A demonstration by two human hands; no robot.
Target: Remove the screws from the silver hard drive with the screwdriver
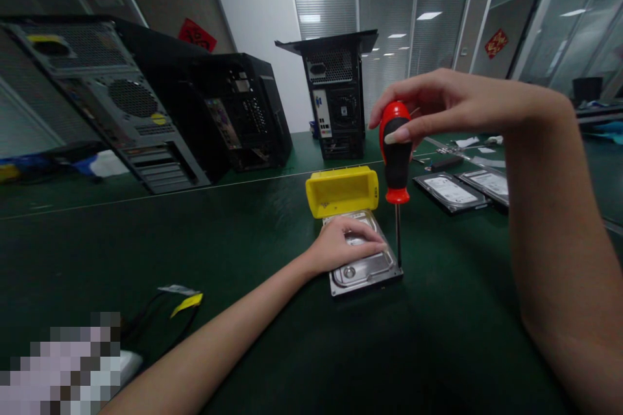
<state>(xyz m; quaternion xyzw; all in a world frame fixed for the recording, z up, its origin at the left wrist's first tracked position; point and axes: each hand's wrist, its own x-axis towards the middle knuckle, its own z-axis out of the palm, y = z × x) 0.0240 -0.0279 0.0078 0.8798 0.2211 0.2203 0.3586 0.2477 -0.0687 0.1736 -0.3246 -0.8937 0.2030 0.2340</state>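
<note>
A silver hard drive (365, 272) lies on the green table surface, its near right corner under the tip of a red-and-black screwdriver (396, 162). My right hand (433, 104) is closed round the upper handle, with the thumb on the near side and the shaft standing nearly upright. Across the drive's top rests my left hand (343, 243), gripping it with thumb and fingers toward its right edge. The screw head under the tip is too small to make out. Directly behind the drive is a yellow plastic bin (343, 193), its open side facing me.
Two more hard drives (450, 191) lie to the right, with small tools and scraps behind them. Opened computer cases (146, 97) stand at the back left, another case (335, 97) behind the bin. A cable with a yellow tag (187, 304) lies at front left.
</note>
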